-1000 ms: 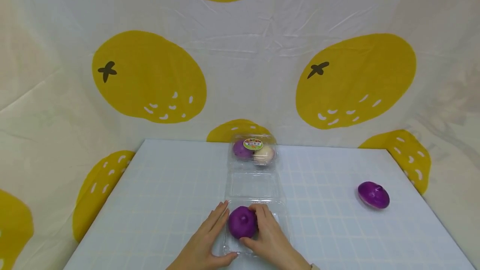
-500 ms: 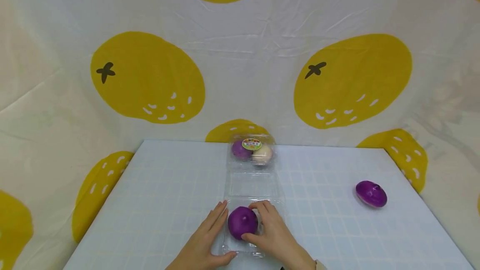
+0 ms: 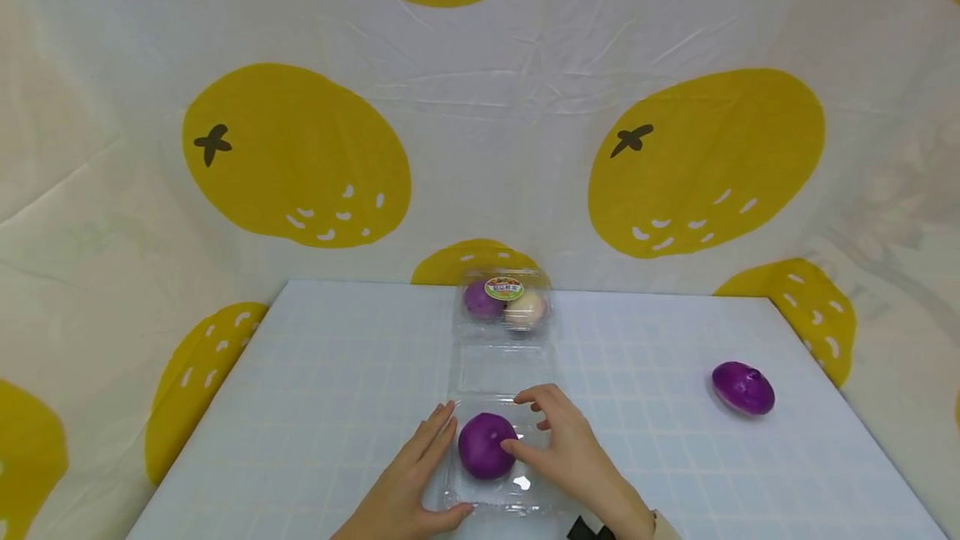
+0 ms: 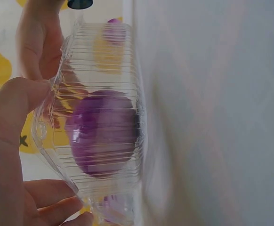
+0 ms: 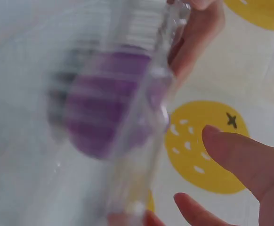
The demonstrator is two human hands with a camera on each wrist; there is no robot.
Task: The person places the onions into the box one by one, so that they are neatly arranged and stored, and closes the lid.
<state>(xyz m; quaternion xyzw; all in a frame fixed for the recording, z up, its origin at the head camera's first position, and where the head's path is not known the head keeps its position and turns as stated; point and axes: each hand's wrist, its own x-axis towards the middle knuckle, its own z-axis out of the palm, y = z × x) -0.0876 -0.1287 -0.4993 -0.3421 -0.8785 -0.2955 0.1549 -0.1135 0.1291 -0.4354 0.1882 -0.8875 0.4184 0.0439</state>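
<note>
A purple onion [image 3: 480,450] sits in the near tray of a clear plastic clamshell box [image 3: 480,494], whose lid [image 3: 502,369] lies folded back on the far side. My left hand [image 3: 401,477] rests along the box's left side, fingers fairly straight, with the thumb at the near rim. In the left wrist view the thumb [image 4: 31,92] and fingertips touch the rim. My right hand [image 3: 566,448] hovers over the tray's right side, fingers spread and holding nothing. Its thumb overlaps the onion in the head view, but the right wrist view shows the thumb [image 5: 231,150] apart from it.
Behind the lid stands another clear box [image 3: 543,277] with an oval label, holding a purple onion [image 3: 482,300] and a cream-coloured round one [image 3: 527,309]. A flattish purple onion [image 3: 742,388] lies on the right of the table [image 3: 645,415]. A fruit-print cloth [image 3: 502,132] hangs behind.
My right hand has let go of the purple onion and drawn off to the right, its fingers spreading. The onion stays in the tray, and the left hand has barely moved.
</note>
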